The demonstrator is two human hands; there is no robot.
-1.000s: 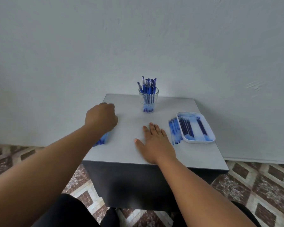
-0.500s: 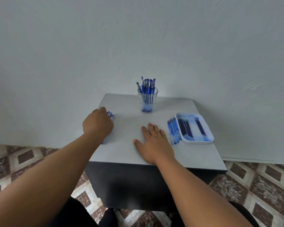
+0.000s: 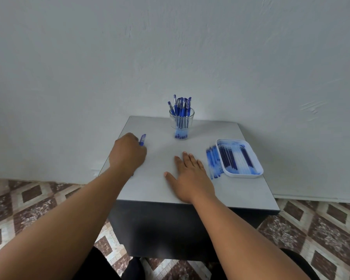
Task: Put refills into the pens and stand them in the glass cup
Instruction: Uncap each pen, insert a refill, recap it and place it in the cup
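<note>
The left hand (image 3: 127, 153) is holding a blue pen (image 3: 142, 139) in a curled grip at nine o'clock; the right hand (image 3: 192, 175) is lying flat, fingers spread wide, on the surface (image 3: 156, 186).

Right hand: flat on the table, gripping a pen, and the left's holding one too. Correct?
Not quite. In the head view the right hand lies flat on the table with fingers spread and holds nothing. Only the left hand grips a pen, whose blue end sticks out past the knuckles.
</note>
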